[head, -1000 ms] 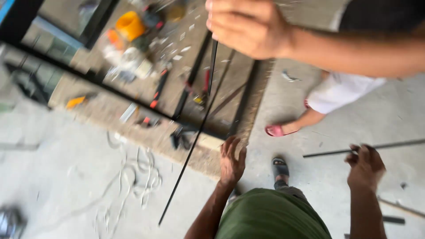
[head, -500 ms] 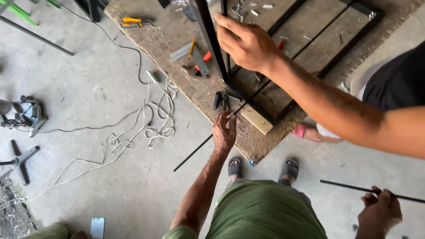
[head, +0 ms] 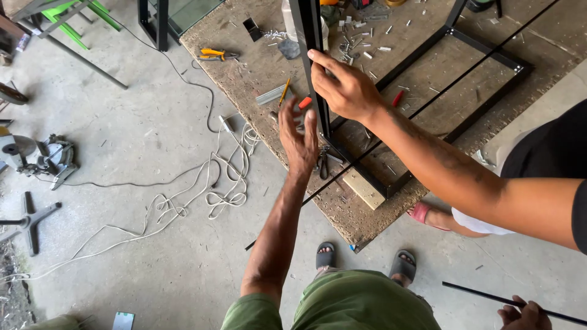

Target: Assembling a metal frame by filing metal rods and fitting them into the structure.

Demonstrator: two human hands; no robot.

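**Black metal frame, two people on it**

Black metal frame [head: 391, 116] lies flat on the worn board [head: 244, 55], one upright bar near its front edge. A co-worker's hand [head: 345, 88] wraps that bar, steadying it. Left hand [head: 298, 137] hovers spread beside it; right hand [head: 526, 316] pinches a thin black rod [head: 489, 298]. Concrete floor, white cable [head: 183, 201] tangled.

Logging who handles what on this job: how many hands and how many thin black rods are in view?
Hands: 3 (left hand, right hand, co-worker's hand)
Thin black rods: 2 (bench rod, held rod in the right hand)
Total: 5
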